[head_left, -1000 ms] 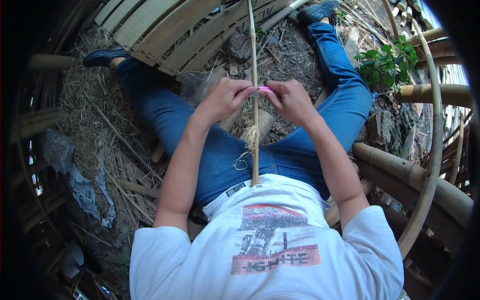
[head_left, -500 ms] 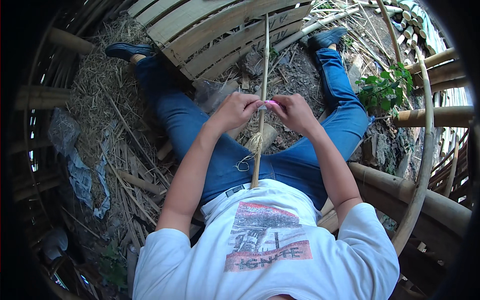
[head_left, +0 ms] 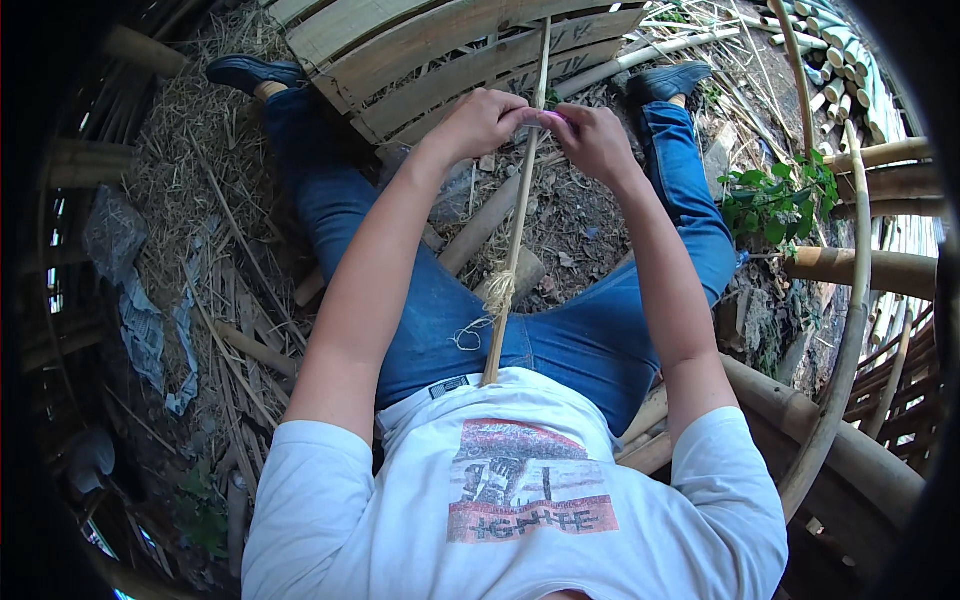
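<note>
A slender bamboo pole (head_left: 519,220) runs from my waist out between my legs toward the wooden slats. At its upper part, my left hand (head_left: 476,122) and my right hand (head_left: 600,143) meet from either side, fingers pinched. Between them, against the pole, is a small pink-and-whitish piece (head_left: 546,119), whose kind is too small to tell. Pink shows by the right fingertips, pale whitish by the left. Lower on the pole sits a bundle of frayed straw-coloured fibre (head_left: 499,291), with a thin loop of string (head_left: 468,338) hanging left over my jeans.
A slatted wooden panel (head_left: 440,50) lies beyond my hands, between my feet. Bamboo rails (head_left: 820,425) stand at the right, near a leafy plant (head_left: 775,203). Cut bamboo pieces (head_left: 845,65) are stacked far right. Straw (head_left: 195,150) and crumpled plastic (head_left: 115,235) lie on the left.
Both hands have slid farther up the pole, away from my body, with the pink piece between them. My arms are straighter, and the pole leans slightly more to the right at its top.
</note>
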### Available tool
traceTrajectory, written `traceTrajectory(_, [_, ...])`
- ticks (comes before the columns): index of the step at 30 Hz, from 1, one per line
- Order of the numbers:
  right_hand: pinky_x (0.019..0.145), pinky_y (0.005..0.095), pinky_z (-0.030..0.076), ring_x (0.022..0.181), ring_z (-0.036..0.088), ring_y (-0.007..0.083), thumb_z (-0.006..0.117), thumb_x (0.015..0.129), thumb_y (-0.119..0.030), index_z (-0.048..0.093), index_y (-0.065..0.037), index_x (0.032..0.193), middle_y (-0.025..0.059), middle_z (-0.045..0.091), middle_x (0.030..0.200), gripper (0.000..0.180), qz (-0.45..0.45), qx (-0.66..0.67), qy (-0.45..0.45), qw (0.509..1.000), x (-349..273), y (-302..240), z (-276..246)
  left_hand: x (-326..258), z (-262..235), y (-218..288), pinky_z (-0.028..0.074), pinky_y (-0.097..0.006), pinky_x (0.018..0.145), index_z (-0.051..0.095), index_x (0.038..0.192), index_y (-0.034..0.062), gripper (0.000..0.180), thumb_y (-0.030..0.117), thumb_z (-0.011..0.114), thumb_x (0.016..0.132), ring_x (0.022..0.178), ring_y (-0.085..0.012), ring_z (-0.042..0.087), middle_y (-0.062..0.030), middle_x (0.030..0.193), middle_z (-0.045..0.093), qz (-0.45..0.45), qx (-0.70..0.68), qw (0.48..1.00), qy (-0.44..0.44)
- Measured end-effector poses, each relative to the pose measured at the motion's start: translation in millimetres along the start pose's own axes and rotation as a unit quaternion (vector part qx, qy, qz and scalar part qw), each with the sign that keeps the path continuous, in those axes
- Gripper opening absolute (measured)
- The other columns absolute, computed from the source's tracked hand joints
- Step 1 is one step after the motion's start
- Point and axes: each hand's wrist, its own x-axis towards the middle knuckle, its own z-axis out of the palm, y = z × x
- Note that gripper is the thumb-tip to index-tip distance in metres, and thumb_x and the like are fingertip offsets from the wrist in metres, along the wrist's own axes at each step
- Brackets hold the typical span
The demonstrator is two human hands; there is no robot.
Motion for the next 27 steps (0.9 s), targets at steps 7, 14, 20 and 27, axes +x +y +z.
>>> traceTrajectory(7, [0.069,0.0437,0.054,0.073,0.068,0.0368,0.066,0.092,-0.033,0.075,-0.006,0.102,0.0195,0.069,0.078,0.031,0.025,-0.037,-0.037,0.998,2.8,-9.3,-5.4,-4.9,3.1,-4.7,0.045,-0.032,0.059,0.075,0.107,0.0114,0.025,0.029,0.059,0.100,0.058,-0.0126,0.052,-0.0057,0.063,0.057,0.039,-0.015,0.999,0.027])
traceTrajectory(14, [0.063,0.0413,0.052,0.067,0.067,0.0353,0.064,0.096,-0.038,0.074,-0.004,0.107,0.0203,0.067,0.075,0.036,0.044,-0.013,-0.040,0.998,-4.1,-9.3,-5.1,-5.3,-0.4,0.3,0.046,-0.034,0.060,0.074,0.108,0.0107,0.025,0.028,0.058,0.100,0.059,-0.0156,0.054,-0.0073,0.066,0.059,0.050,0.018,0.999,0.009])
traceTrajectory(20, [0.061,0.0402,0.050,0.063,0.065,0.0312,0.063,0.097,-0.038,0.073,-0.004,0.108,0.0205,0.066,0.073,0.037,0.053,0.008,-0.066,0.996,-4.0,-8.2,-6.4,-2.4,-5.1,-0.7,0.045,-0.037,0.060,0.075,0.110,0.0145,0.024,0.029,0.060,0.099,0.057,-0.0208,0.055,-0.0112,0.064,0.059,0.048,0.016,0.999,-0.018])
traceTrajectory(27, [0.065,0.0436,0.051,0.067,0.065,0.0343,0.063,0.096,-0.034,0.074,-0.006,0.104,0.0201,0.066,0.074,0.032,0.094,0.042,-0.104,0.989,-21.1,-27.3,-7.6,-22.2,4.4,-4.3,0.044,-0.034,0.060,0.074,0.113,0.0103,0.027,0.029,0.057,0.102,0.060,-0.0139,0.051,-0.0083,0.062,0.055,0.045,-0.060,0.996,-0.043])
